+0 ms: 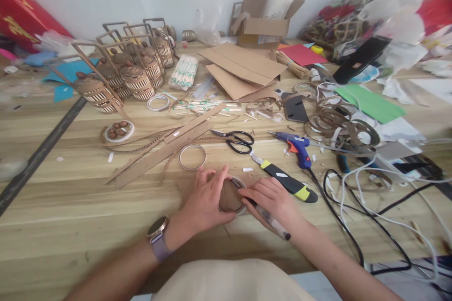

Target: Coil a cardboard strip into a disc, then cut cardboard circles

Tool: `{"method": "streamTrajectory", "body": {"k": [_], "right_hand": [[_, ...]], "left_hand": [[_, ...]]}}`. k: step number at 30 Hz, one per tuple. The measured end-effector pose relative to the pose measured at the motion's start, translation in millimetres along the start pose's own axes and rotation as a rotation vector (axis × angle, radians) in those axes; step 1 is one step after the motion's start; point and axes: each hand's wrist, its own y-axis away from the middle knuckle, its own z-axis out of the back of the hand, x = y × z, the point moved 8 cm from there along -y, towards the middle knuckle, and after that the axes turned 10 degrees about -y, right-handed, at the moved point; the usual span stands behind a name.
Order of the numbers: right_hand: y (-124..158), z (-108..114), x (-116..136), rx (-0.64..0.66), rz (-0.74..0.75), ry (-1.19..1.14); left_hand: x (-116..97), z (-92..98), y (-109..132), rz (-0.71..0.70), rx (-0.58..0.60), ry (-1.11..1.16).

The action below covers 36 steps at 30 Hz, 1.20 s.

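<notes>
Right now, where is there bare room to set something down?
Bare tabletop shows left of the left hand, between the dark strip and the watch. It is crowded beyond the right hand, with the cutter and glue gun, and along the back, with baskets and cardboard.

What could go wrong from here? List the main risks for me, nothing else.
1. The ring might shift under the left hand while the right hand works the pen at it, spoiling any line.
2. The utility knife lies just beyond the right hand with its blade apparently out; a careless reach could mean a cut.
</notes>
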Motion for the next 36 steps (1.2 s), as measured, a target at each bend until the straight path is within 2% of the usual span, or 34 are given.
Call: {"method": "streamTrajectory", "body": {"k": [5,8,12,14,18,22,24,30,36], "right_hand": [[2.6,2.5,17.6,0.052,0.008,0.152],[-2.3,19.8,23.3,0.029,-0.016,0.100],[-14.4,49.9,14.2,-0.016,-0.135,-0.015],[-19.5,56.3,2.3,-0.018,-0.229,-0.052],[-28.1,37.1,-20.7,0.110,-0.383,-0.162],[-37.1,2.5,-25.6,0.369,-0.410,-0.164],[-41.7,-7.7,-24.5,0.460,-0.401,-0.133],[-53.8,-16.6,-21.4,0.548,-0.304,-0.084],[-66.1,-18.1,-24.8,0.527,-0.200,0.070]], "left_hand": [[0.0,-0.1,-0.7,0.010,0.011,0.001],[-0.6,0.5,-1.2,0.017,0.021,0.003],[-1.4,2.4,-1.3,0.031,0.031,0.006],[-1.5,3.1,-1.2,0.038,0.036,0.009],[-1.8,3.0,-1.5,0.040,0.049,0.015],[-0.6,1.7,-2.4,0.046,0.062,0.017],[-0.1,1.2,-2.6,0.046,0.067,0.017],[-1.0,3.7,-2.6,0.040,0.062,0.007],[-3.3,6.5,-3.5,0.054,0.053,-0.010]]}}
